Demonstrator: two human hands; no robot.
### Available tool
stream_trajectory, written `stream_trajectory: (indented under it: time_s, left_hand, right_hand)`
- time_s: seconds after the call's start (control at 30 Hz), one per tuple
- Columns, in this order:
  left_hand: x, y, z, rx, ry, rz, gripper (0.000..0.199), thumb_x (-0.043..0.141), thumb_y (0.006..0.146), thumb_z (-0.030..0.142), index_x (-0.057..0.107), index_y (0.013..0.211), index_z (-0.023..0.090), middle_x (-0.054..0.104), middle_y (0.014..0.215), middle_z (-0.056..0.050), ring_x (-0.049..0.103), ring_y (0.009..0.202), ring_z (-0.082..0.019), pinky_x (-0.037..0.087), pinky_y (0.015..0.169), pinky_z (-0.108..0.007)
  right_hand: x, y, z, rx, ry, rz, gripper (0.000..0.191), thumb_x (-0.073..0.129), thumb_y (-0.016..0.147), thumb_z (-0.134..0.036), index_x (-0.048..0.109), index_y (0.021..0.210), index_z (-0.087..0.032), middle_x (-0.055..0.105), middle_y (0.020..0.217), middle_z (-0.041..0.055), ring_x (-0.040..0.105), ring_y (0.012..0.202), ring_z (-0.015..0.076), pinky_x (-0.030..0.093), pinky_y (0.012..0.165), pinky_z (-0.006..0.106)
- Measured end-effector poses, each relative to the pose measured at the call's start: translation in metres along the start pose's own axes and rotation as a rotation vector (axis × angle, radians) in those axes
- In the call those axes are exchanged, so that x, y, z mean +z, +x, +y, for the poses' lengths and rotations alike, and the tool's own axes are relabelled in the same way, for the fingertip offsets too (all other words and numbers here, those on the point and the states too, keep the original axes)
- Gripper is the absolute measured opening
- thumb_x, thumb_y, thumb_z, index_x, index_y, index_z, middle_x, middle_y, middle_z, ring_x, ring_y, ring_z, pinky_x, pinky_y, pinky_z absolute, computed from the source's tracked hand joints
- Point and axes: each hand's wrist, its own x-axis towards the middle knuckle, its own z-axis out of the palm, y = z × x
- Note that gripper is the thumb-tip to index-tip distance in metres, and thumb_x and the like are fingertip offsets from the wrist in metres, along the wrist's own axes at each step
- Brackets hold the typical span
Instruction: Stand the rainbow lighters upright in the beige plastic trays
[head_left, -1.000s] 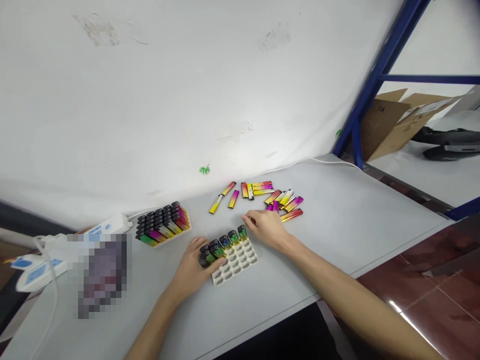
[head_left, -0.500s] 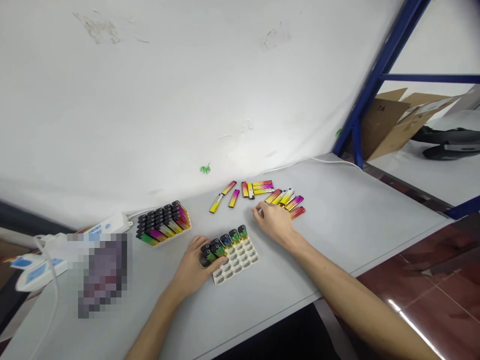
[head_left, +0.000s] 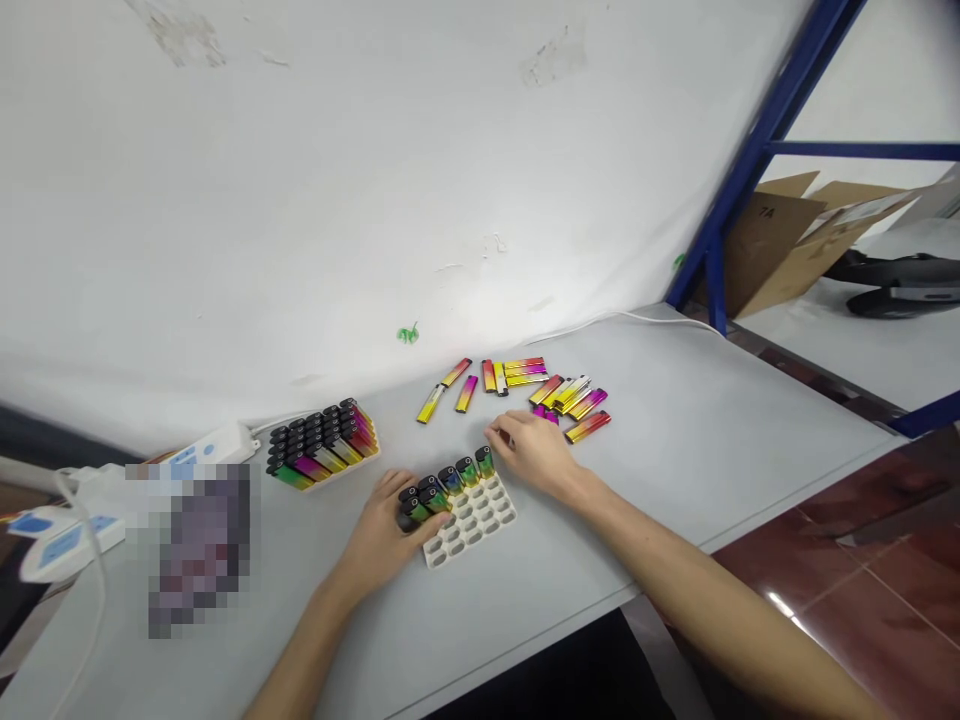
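A white tray (head_left: 470, 537) with rows of oval slots lies on the table, several green and blue lighters (head_left: 450, 480) with black tops standing upright along its back and left side. My left hand (head_left: 386, 530) is closed round the tray's left end, thumb in front of the lighters and fingers behind. At the back right corner of the tray is my right hand (head_left: 536, 452), fingers curled close to the end lighter (head_left: 485, 462); whatever they hold is hidden. Loose lighters (head_left: 574, 395) in red, yellow and purple lie in a heap beyond the right hand.
A second tray packed with upright lighters (head_left: 322, 445) stands at the left. More loose lighters (head_left: 465, 393) lie near the wall. White power strips (head_left: 75, 545) and a blurred patch (head_left: 202, 550) are at far left. A blue rack frame (head_left: 765, 150) and cardboard box (head_left: 780, 245) are at right.
My right hand has moved left and slightly nearer, from the loose heap to the tray's back right corner, uncovering some lighters. My left hand stays at the tray.
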Motion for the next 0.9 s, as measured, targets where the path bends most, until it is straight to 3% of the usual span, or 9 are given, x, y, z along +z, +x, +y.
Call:
stream_trajectory:
  time_s: [0.13,0.27,0.63,0.9]
  left_hand:
    - [0.0,0.0,-0.001,0.002,0.002,0.004,0.032,0.063,0.086,0.052,0.057,0.08,0.022,0.059,0.087,-0.002,0.055,0.09,-0.022,0.048,0.08,-0.036]
    - [-0.001,-0.001,-0.001,0.016,0.008,0.009,0.03,0.063,0.086,0.051,0.058,0.08,0.022,0.06,0.088,-0.002,0.056,0.09,-0.022,0.048,0.08,-0.036]
    - [-0.002,0.0,0.002,-0.004,0.01,0.012,0.03,0.064,0.085,0.052,0.06,0.081,0.022,0.062,0.088,-0.002,0.058,0.091,-0.023,0.049,0.079,-0.035]
    - [-0.002,0.0,0.002,0.006,0.009,0.011,0.029,0.064,0.085,0.051,0.062,0.083,0.022,0.062,0.088,-0.002,0.058,0.092,-0.023,0.05,0.079,-0.035]
  right_hand:
    - [-0.002,0.005,0.014,0.151,-0.16,0.188,0.028,0.05,0.097,-0.035,0.069,0.107,-0.018,0.066,0.113,0.0119,0.053,0.109,0.0283,0.041,0.092,0.038]
    - [-0.002,0.005,0.023,0.291,-0.233,0.146,0.033,0.054,0.093,-0.04,0.069,0.11,-0.016,0.061,0.117,0.0169,0.048,0.114,0.0338,0.04,0.096,0.045]
    - [-0.004,0.004,0.018,0.29,-0.234,0.041,0.035,0.052,0.094,-0.042,0.068,0.112,-0.016,0.061,0.115,0.0166,0.049,0.114,0.0323,0.039,0.097,0.043]
    - [-0.004,0.004,0.016,0.23,-0.189,0.075,0.032,0.053,0.095,-0.038,0.068,0.112,-0.015,0.063,0.114,0.0148,0.049,0.115,0.0315,0.038,0.099,0.042]
